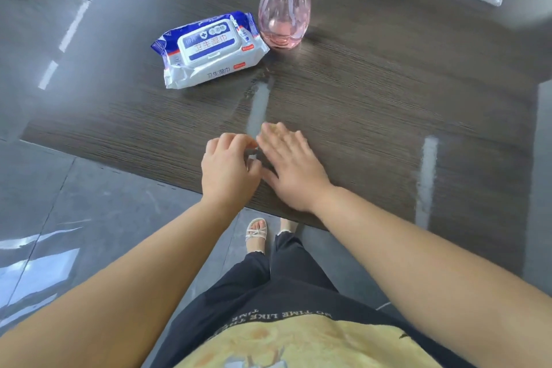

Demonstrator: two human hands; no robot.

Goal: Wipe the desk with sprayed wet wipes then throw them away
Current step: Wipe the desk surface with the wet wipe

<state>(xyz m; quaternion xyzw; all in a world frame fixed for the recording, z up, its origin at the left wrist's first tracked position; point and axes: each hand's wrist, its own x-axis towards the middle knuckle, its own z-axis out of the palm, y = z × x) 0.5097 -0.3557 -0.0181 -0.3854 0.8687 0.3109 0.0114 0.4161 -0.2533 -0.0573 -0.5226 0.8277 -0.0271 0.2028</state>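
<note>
Surface: the dark wood-grain surface (358,92) fills the middle of the frame. Its near edge runs diagonally under both wrists, with the glossy grey tiled floor (89,218) below and to the left.
Sheen: two pale strips of glare lie on the surface, one at centre and one at right. A faintly wet-looking patch sits just above the centre strip.
Pack of wet wipes: the soft white-and-blue plastic pack of wet wipes (209,51) lies flat, upper left of centre, with its flip lid down, well apart from the hands.
Spray bottle: the clear pink plastic spray bottle (283,9) with an orange-and-white head stands upright just to the right of the pack. I cannot tell whether they touch.
Left hand: the left hand (230,170) is at frame centre with its fingers curled and thumb and forefinger drawn together as if pinching. What it pinches, if anything, I cannot tell.
Right hand: the right hand (288,164) is just beside it — spread flat, fingers straight, palm down low over the surface, its fingertips blurred.
Wipe: no loose wipe shows plainly. A small pale glint between the hands is too blurred to name.
Step in hand: probably getting a wipe under the palm to start wiping near the front edge.
Doing it well: keep the palm flat with even pressure and work in overlapping strokes away from the edge — lifting the bottle and pack aside rather than wiping round them.
Risk: a broad sweep towards the upper frame could tip the bottle.
</note>
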